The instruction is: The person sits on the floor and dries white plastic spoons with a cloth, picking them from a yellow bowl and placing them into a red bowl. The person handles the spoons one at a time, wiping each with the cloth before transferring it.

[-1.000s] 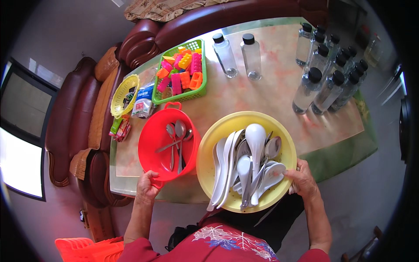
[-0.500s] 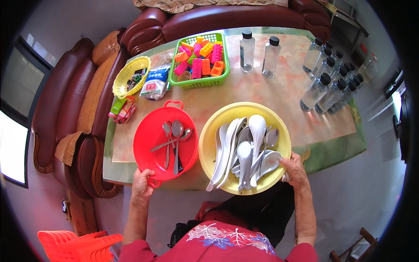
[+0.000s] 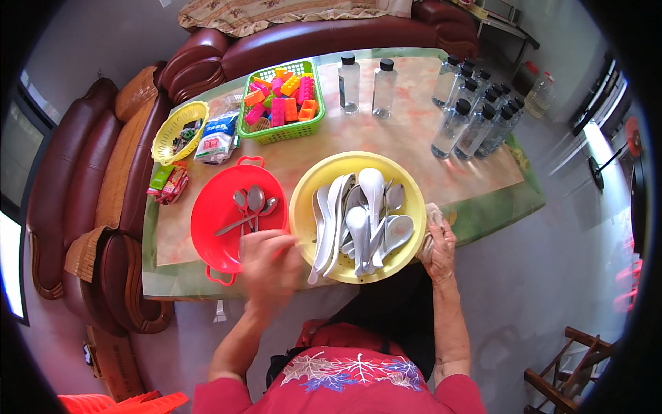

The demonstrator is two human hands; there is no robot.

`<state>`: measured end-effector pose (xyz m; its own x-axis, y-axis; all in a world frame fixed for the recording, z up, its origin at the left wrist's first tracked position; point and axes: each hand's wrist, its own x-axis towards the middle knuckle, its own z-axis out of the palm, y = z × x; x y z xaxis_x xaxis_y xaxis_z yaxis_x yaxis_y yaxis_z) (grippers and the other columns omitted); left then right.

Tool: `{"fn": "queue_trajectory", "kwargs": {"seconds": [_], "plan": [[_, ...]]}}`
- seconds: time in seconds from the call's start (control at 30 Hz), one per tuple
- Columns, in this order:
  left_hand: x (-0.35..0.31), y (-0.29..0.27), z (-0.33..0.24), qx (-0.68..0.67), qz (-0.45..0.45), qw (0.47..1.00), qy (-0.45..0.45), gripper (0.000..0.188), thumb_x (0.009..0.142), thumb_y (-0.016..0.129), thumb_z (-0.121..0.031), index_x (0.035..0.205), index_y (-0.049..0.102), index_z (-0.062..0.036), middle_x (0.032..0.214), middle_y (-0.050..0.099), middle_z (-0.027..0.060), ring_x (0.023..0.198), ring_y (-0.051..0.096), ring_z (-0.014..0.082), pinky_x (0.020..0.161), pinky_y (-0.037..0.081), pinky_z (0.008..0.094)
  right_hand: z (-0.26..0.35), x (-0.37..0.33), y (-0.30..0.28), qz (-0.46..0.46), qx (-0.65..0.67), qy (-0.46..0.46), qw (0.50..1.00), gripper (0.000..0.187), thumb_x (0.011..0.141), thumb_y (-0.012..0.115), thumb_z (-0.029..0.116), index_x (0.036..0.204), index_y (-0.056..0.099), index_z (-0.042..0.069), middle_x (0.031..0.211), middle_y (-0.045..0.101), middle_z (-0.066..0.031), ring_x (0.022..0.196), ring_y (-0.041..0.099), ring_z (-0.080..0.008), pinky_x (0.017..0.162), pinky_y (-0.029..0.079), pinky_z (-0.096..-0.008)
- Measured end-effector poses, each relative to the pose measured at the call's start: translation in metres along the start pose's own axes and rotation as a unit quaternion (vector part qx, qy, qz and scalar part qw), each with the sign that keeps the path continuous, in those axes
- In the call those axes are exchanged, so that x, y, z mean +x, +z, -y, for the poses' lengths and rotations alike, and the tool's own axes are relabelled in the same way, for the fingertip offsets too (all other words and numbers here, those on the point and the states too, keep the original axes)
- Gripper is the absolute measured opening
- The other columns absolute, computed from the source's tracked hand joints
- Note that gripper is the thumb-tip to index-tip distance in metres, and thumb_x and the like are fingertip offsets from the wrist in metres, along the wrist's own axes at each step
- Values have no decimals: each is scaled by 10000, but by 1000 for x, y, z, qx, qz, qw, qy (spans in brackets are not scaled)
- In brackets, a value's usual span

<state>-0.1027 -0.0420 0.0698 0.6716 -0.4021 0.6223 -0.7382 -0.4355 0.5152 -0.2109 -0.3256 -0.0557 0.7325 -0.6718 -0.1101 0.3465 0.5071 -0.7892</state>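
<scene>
My left hand [image 3: 271,268], smeared by motion, is over the near right edge of the red two-handled basin [image 3: 200,228]. Several metal spoons [image 3: 256,199] lie in that basin, their lower ends partly hidden by the hand. Right of it sits a yellow colander [image 3: 303,186] holding several white soup spoons [image 3: 357,224] and a metal spoon [image 3: 394,197]. At the colander's right rim, my right hand [image 3: 439,254] is closed on a crumpled whitish cloth [image 3: 434,217], which stands up past the fingers.
Toward the back of the table [image 3: 352,141] stand a green basket [image 3: 283,132] of toy blocks, two clear bottles [image 3: 384,90] and a cluster of black-capped bottles [image 3: 476,131]. At left are a yellow basket [image 3: 157,141], a white-blue packet [image 3: 218,134] and small snack packets [image 3: 167,183].
My left hand has left the red basin's handle and swung right and up over its rim. My right hand has come off the colander's rim, and the cloth now shows above its fingers.
</scene>
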Motion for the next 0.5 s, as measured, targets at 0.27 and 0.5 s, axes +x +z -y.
{"fn": "queue_trajectory", "kwargs": {"seconds": [0.27, 0.5], "plan": [[36, 130, -36, 122, 241, 960, 78, 383, 675, 750, -393, 705, 586, -48, 725, 595, 98, 744, 592, 279, 669, 454, 395, -11, 9, -11, 31, -29, 2, 999, 322, 915, 487, 32, 1232, 494, -26, 1095, 615, -88, 938, 621, -165, 811, 534, -299], [51, 134, -13, 3, 371, 920, -129, 247, 776, 627, -244, 800, 560, -7, 779, 622, 171, 751, 622, 293, 680, 481, 405, -9, 6, -6, 28, -3, 12, 1000, 295, 911, 501, 31, 1199, 519, -28, 1078, 624, -83, 906, 634, -158, 786, 545, -292]]}}
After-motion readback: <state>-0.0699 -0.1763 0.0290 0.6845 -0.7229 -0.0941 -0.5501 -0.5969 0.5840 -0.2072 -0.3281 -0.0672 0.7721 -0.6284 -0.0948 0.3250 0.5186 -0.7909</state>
